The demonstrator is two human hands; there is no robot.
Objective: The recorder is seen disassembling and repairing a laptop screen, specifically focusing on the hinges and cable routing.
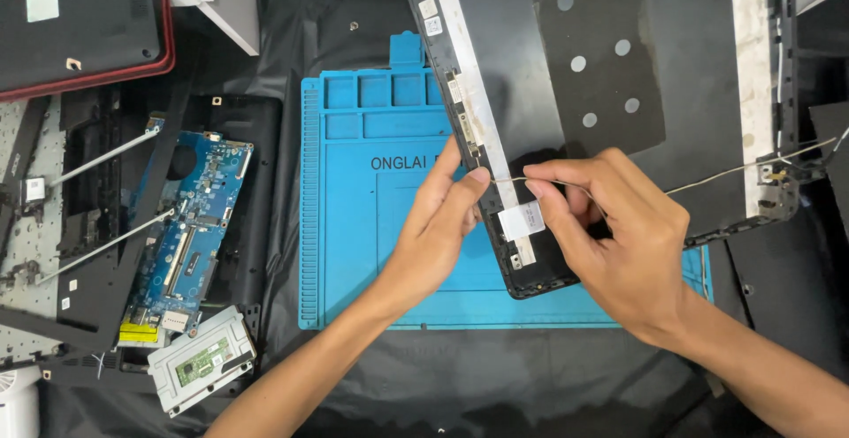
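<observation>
A black laptop lid shell (539, 93) lies tilted over a blue repair mat (371, 226). My left hand (438, 226) rests at the lid's left edge, its fingertips pinching one end of a thin pale cable (734, 168). Just to the right, my right hand (610, 239) pinches the same cable near a white strip (522, 219) on the lid. The cable runs from my fingers off to the lid's right hinge corner (778, 192). A pale strip with small connectors (469, 93) follows the lid's left edge.
A blue circuit board (190, 235) lies in a black laptop base at the left, with a grey touchpad module (202, 358) below it. A red-edged black laptop (80, 22) sits at the top left. Black sheeting covers the table.
</observation>
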